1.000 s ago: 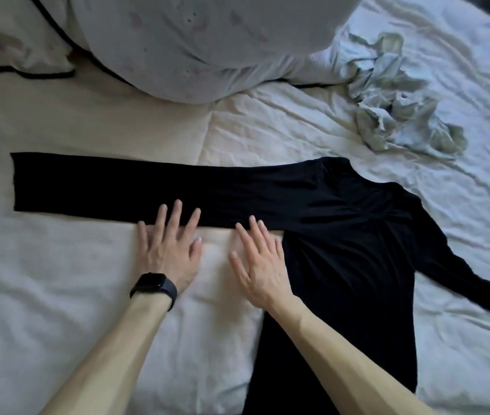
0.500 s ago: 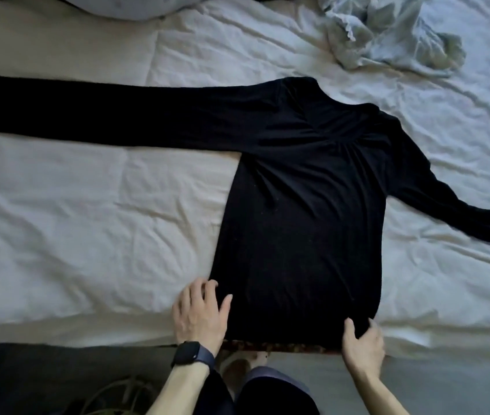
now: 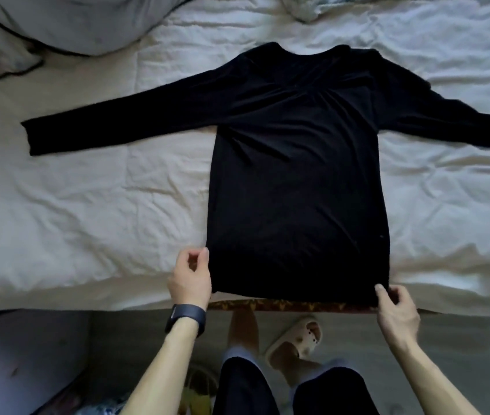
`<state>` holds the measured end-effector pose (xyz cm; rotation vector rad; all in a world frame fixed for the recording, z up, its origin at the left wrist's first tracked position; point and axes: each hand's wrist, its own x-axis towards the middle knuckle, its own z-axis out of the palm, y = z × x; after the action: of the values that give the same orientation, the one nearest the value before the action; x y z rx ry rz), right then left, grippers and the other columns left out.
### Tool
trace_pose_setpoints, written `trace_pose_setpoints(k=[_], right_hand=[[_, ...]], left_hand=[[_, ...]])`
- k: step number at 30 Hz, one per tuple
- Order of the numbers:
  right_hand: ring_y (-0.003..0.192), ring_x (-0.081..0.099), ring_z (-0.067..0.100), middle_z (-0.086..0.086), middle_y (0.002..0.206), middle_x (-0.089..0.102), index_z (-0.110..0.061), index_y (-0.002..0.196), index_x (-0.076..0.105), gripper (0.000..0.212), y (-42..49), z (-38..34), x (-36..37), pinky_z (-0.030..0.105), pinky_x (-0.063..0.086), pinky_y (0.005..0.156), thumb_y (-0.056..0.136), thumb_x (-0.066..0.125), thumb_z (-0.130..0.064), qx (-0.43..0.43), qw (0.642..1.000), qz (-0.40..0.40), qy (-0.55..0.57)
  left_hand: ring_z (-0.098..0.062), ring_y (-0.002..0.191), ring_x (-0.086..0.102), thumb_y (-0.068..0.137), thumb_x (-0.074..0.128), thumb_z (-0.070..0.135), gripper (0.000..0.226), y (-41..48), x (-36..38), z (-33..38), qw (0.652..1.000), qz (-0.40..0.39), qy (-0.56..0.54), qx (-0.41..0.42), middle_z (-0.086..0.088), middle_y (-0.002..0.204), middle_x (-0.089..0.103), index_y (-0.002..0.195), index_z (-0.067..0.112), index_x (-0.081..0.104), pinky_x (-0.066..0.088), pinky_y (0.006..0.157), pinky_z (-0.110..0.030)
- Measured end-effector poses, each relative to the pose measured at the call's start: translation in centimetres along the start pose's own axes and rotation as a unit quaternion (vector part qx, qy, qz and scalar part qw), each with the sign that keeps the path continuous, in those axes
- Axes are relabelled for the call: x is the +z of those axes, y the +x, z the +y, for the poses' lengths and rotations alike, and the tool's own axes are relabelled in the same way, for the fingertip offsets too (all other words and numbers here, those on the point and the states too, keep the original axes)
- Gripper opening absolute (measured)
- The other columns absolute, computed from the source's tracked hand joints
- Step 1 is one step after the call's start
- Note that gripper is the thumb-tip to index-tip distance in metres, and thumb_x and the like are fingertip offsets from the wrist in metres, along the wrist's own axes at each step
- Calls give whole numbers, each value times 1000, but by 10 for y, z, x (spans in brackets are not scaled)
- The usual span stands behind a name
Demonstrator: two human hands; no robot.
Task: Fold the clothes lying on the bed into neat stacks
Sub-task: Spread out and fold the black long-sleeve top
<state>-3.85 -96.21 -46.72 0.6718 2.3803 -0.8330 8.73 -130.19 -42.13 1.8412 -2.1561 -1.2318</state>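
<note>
The left hand (image 3: 190, 280) sits at the lower left corner of the shirt (image 3: 294, 181), fingers curled and thumb up against the side edge. Whether any cloth is caught between thumb and fingers I cannot tell. The right hand (image 3: 398, 313) is at the opposite lower corner, thumb laid on top of the hem (image 3: 291, 295) and fingers curled behind it, so it looks to be pinching that corner. A watch (image 3: 185, 317) is on the left wrist.

The shirt lies flat on the bed (image 3: 88, 205), hem at the near edge of the mattress between the two hands, body running straight away from the person, neck at the far end. One sleeve (image 3: 118, 124) stretches out to the left, the other (image 3: 447, 121) to the right and out of view, both well apart from the hands.

It looks like a thin, soft knit: light, limp, no stiffness to hold a shape, and likely a bit stretchy. Some gathers show across the chest. Lifted by one point it would droop and bunch, so it is best held by two corners at once, or by a shoulder and the hem on the same side, and laid over rather than dragged. The rumpled bedding underneath may grip it and pull wrinkles in.

Further off, a pillow (image 3: 73, 22) lies at the far left and a pale crumpled garment (image 3: 303, 9) beyond the neck
</note>
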Motion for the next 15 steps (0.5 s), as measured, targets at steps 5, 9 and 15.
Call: trace_pose_setpoints(k=[5, 9, 15], right_hand=[[96, 57, 31, 14, 98, 63, -11, 105, 58, 21, -3, 13, -17, 36, 37, 81, 102, 57, -32, -13, 999, -4, 32], [99, 59, 28, 8, 101, 64, -16, 109, 58, 20, 0, 12, -12, 36, 41, 85, 97, 65, -30, -23, 998, -46, 42], [105, 68, 20, -1, 107, 74, -23, 111, 70, 44, 21, 40, 4, 50, 53, 95, 83, 72, -57, -5, 990, -128, 57]], left_hand=[[-28, 90, 64, 98, 53, 31, 18, 21, -3, -28, 972, -37, -158, -171, -9, 97, 65, 96, 13, 56, 56, 80, -39], [-37, 96, 65, 100, 49, 36, 24, 52, 18, -71, 974, -100, -47, -199, -20, 109, 67, 98, 14, 56, 55, 89, -56], [-28, 97, 60, 92, 41, 72, 59, 3, 25, -39, 984, -142, 41, -95, -2, 103, 63, 113, 19, 58, 47, 84, -40]])
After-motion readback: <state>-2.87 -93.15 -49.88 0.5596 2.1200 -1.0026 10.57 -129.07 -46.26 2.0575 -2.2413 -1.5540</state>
